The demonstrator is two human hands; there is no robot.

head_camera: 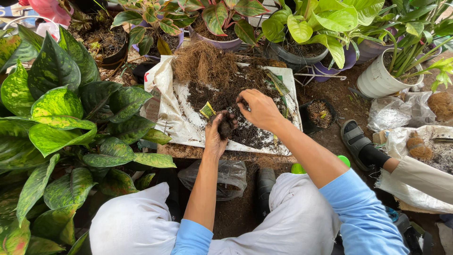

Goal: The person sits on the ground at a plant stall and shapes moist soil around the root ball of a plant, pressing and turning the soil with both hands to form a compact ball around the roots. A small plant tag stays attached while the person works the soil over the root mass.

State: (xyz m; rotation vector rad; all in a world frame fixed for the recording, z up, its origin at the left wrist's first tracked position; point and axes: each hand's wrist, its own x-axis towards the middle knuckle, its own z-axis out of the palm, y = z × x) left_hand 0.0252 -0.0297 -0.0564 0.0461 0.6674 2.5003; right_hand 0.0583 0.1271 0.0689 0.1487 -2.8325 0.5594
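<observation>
Dark potting soil (238, 101) lies heaped on a white sack sheet (177, 120) spread over a low board, with a tuft of brown coconut fibre (203, 63) at its far edge. From the head camera, the left hand (218, 134) is cupped palm-up around a clump of soil (225, 127), fingers curled about it. The right hand (258, 109) rests palm-down on the heap, fingertips pressed into the soil, gripping nothing I can make out. Risk, as I judge it: the loose clump could crumble through the cupped fingers and scatter off the sheet's near edge. Another person's sandalled foot (355, 141) stands near on the right, beside a small black pot (318, 115) that a careless elbow might tip.
</observation>
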